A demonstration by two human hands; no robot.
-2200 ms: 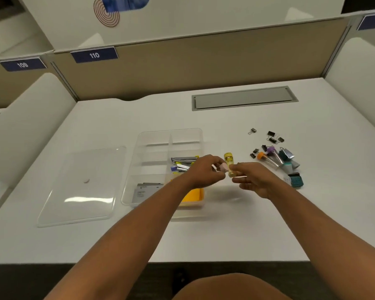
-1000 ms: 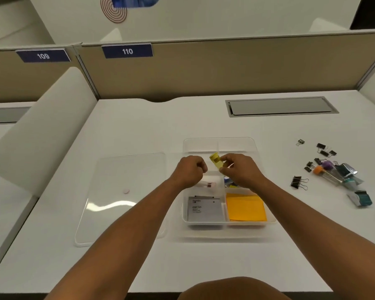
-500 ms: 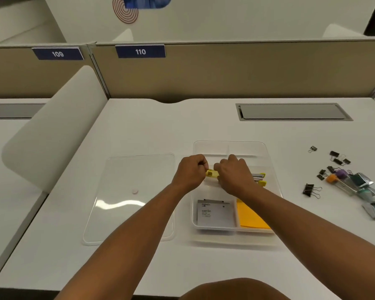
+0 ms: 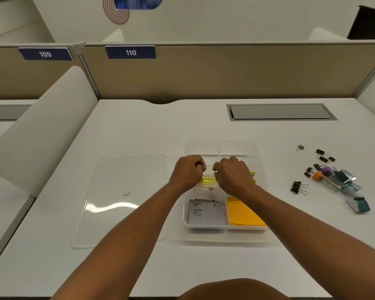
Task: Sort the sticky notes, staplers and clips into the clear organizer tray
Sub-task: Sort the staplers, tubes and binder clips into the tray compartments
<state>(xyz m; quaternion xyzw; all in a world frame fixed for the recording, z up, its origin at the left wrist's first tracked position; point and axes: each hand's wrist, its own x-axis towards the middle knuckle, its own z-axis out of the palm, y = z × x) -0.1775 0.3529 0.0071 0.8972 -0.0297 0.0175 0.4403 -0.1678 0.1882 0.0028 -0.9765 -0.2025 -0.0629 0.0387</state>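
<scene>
Head view: clear organizer tray [image 4: 220,145] sits mid-desk, transparent plastic, rounded corners, split by thin dividers. Near-right compartment holds an orange sticky note pad [image 4: 244,213], flat and matte. Near-left compartment holds grey staple boxes [image 4: 204,213] with small print. Middle-left compartment has a yellow stapler [image 4: 208,179] lying flat, partly hidden between the hands; a thin clear item with a dark tip lies just nearer. Far compartments look bare.

Left hand [image 4: 187,172] hovers over the tray's left edge, fingers curled into a fist; cannot tell if it grips anything. Right hand [image 4: 233,176] is over the middle of the tray, knuckles up, fingers curled down toward the stapler; contact is hidden. Both forearms reach in from the bottom.

Clear lid [image 4: 121,198] lies flat left of the tray, glossy with glare. Binder clips [image 4: 299,187], black with wire handles, lie scattered well right, beside a pile of coloured small staplers [image 4: 342,180], purple, orange, teal. Desk [image 4: 139,126] is smooth white.
</scene>
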